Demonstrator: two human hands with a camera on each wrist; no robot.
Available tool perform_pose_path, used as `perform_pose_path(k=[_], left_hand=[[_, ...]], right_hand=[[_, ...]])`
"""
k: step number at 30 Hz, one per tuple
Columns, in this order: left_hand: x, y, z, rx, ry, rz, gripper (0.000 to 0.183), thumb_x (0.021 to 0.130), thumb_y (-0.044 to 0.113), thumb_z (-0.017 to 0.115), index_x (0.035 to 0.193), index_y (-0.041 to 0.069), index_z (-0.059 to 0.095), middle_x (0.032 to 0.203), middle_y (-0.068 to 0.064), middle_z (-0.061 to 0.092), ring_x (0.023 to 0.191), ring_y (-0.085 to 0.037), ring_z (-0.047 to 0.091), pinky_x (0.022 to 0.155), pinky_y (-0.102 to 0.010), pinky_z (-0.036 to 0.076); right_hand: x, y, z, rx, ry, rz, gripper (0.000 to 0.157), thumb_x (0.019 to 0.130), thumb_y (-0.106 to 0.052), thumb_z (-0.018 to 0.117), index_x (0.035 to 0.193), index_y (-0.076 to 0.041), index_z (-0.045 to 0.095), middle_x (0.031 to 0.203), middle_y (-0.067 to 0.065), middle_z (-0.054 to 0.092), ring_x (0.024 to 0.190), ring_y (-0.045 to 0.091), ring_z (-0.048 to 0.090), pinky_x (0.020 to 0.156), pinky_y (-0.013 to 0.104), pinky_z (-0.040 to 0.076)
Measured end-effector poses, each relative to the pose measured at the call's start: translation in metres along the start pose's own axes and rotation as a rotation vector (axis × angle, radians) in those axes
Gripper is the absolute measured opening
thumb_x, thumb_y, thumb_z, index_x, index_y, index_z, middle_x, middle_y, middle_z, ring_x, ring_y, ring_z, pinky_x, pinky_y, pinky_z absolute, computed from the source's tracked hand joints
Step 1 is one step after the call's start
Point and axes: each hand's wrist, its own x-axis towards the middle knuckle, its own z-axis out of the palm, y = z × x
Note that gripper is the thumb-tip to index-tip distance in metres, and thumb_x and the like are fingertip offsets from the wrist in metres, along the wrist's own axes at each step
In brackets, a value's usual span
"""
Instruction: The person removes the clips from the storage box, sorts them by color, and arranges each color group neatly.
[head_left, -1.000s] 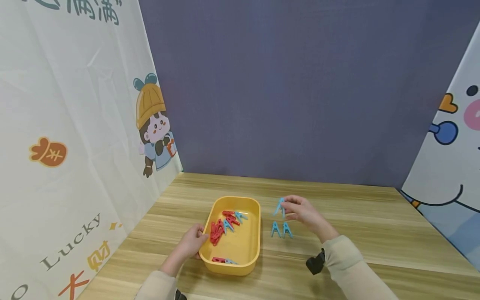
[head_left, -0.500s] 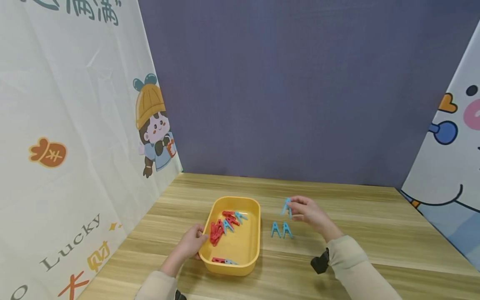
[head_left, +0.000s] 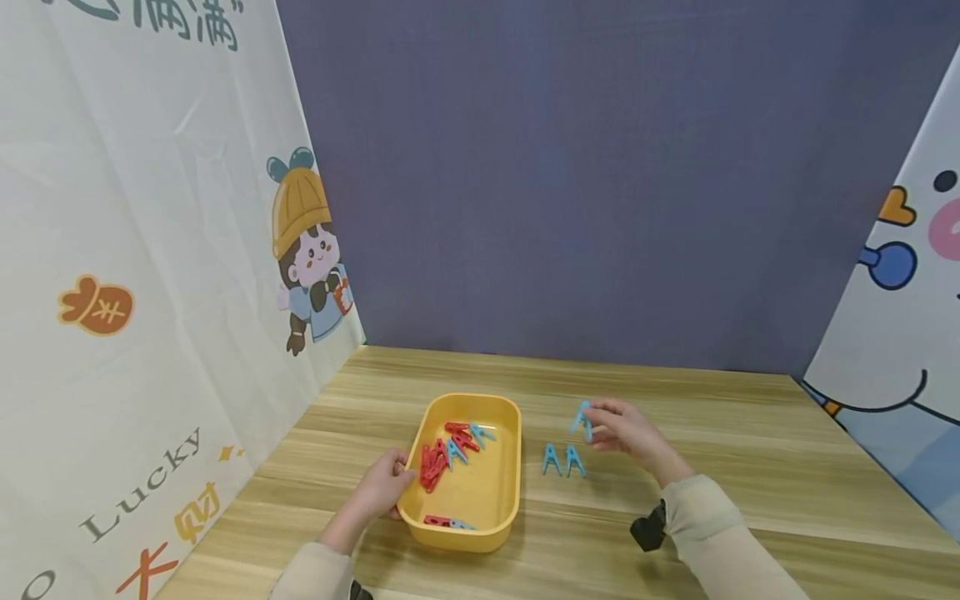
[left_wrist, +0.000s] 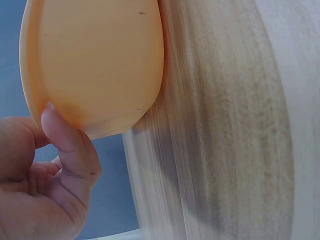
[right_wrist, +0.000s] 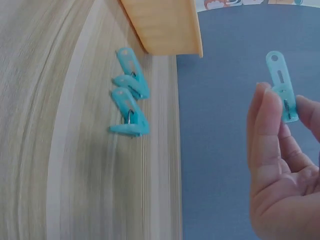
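Here the right grip (head_left: 624,430) pinches a blue clothespin (right_wrist: 281,90), the left grip (head_left: 386,482) a yellow tray (head_left: 483,492)

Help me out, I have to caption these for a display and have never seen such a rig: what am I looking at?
There is no machine here, just a person's two bare hands. The wide picture comes from a camera on the head, looking forward and down; the two closer ones come from cameras on each wrist, so they look turned sideways.

On the wooden table sits a yellow tray with red clothespins and some blue ones inside. To its right, two blue clothespins are on the table.

The left grip holds the tray's left side. The right grip pinches one more blue clothespin, raised off the table.
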Motion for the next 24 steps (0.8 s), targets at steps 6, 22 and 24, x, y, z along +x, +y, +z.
perform_pose_path(k=[6, 22, 24], left_hand=[[0.000, 0.000, 0.000, -0.004, 0.003, -0.001, 0.011, 0.091, 0.003, 0.051, 0.100, -0.001, 0.046, 0.076, -0.008, 0.044, 0.051, -0.018, 0.053, 0.039, -0.026, 0.048], [0.000, 0.001, 0.000, 0.018, 0.004, -0.007, 0.012, 0.091, 0.004, 0.051, 0.101, -0.002, 0.046, 0.077, -0.008, 0.045, 0.052, -0.019, 0.052, 0.039, -0.026, 0.048], [-0.001, 0.002, 0.000, 0.021, 0.003, -0.006, 0.012, 0.091, 0.004, 0.051, 0.100, -0.002, 0.046, 0.077, -0.008, 0.045, 0.052, -0.018, 0.052, 0.039, -0.026, 0.048]], right_hand=[[-0.003, 0.002, -0.005, -0.013, 0.006, 0.017, 0.066, 0.093, -0.030, 0.054, 0.138, 0.009, 0.024, 0.117, 0.025, 0.046, 0.074, 0.024, 0.065, 0.066, 0.033, 0.056], [-0.001, 0.021, -0.014, 0.064, -0.001, 0.078, 0.050, 0.090, -0.016, 0.058, 0.125, 0.012, 0.034, 0.087, 0.011, 0.061, 0.065, 0.016, 0.064, 0.056, 0.021, 0.054], [0.000, 0.024, -0.015, 0.063, -0.001, 0.078, 0.048, 0.090, -0.014, 0.058, 0.124, 0.012, 0.035, 0.087, 0.012, 0.061, 0.064, 0.016, 0.064, 0.056, 0.021, 0.054]])
